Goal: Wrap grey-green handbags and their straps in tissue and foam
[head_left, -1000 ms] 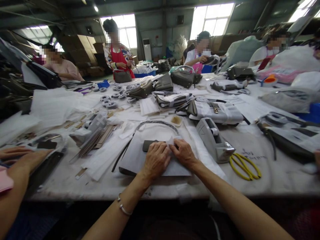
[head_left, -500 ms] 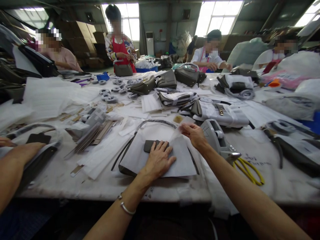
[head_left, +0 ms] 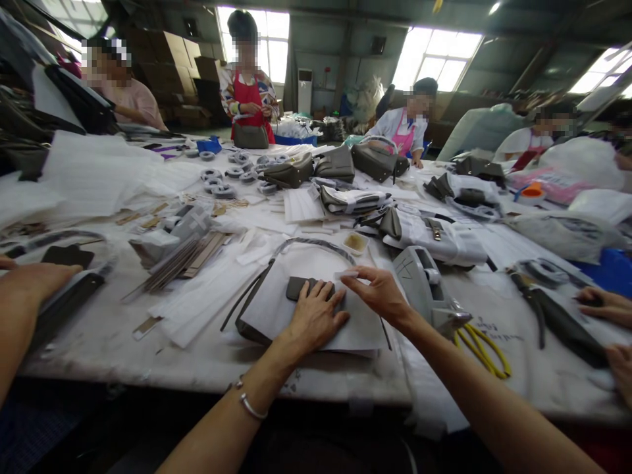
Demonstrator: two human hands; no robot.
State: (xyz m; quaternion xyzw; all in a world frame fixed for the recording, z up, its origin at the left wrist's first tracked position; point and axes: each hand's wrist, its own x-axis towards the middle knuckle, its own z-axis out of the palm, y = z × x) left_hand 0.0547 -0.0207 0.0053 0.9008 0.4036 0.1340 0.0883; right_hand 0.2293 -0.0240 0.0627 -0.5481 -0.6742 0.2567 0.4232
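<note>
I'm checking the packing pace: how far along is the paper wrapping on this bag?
Done: white paper already covers the front of the grey bag, leaving a dark tab exposed. In hand: the left hand presses the paper flat while the right hand pinches a strip of tape beside the tape dispenser. Left: the strip is not yet stuck down.

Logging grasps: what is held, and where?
Right hand pinches a small pale tape strip by its end; left hand lies flat on the dark grey flap.
</note>
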